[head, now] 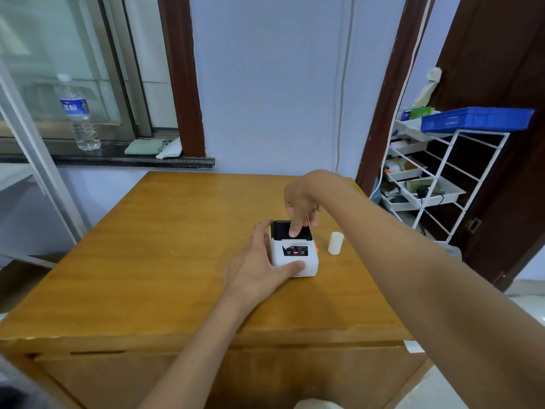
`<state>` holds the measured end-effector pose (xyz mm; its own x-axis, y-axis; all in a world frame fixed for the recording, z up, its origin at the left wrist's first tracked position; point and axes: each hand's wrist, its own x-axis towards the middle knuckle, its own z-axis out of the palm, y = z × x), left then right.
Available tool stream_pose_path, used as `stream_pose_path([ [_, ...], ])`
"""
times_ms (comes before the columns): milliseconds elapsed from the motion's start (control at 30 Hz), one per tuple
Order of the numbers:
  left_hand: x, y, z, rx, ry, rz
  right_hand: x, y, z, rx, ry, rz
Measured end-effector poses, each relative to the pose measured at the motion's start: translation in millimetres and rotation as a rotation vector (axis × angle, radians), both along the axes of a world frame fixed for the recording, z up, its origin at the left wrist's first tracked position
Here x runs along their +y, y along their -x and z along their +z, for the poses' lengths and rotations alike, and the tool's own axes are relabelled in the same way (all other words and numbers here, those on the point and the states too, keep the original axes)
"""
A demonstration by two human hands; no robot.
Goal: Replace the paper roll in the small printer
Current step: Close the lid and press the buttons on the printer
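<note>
A small white printer (pixel 306 262) with a black top section and a dark front panel showing a red light sits on the wooden table (pixel 165 246). My left hand (pixel 256 267) grips the printer's left side, thumb across its front lower edge. From above, my right hand (pixel 299 208) reaches down with a fingertip pressed onto the black top part. A white paper roll (pixel 335 242) stands upright on the table just right of the printer, untouched. Whether the lid is open is hard to tell.
A water bottle (pixel 78 113) and folded cloths (pixel 147 146) rest on the dark windowsill at the back left. A white wire rack (pixel 448 184) with trays and a blue basket (pixel 477 118) stands to the right of the table.
</note>
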<state>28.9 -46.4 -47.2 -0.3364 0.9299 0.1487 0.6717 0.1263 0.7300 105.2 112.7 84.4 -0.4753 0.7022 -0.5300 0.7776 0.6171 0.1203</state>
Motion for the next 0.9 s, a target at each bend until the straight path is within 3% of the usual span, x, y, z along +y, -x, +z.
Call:
stream_pose_path([
  [100, -1, 1, 0, -0.04, -0.017, -0.01, -20, -23, -6, 0.188, -0.067, 0.02],
  [200, -3, 1, 1, -0.081, -0.014, -0.022, -47, -43, -25, 0.41, -0.289, 0.02],
  [300, -6, -1, 4, -0.021, 0.004, -0.041, -81, -68, -57, 0.788, -0.474, -0.129],
  [367, -7, -3, 5, -0.014, 0.009, -0.04, -102, -83, -79, 0.918, -0.533, -0.243],
  [633, 0, -4, 1, 0.033, 0.085, 0.052, -120, -88, -123, 1.178, -0.212, -0.394],
  [900, 7, -11, 1, 0.031, 0.097, 0.155, -95, -83, -134, 1.262, -0.041, -0.443],
])
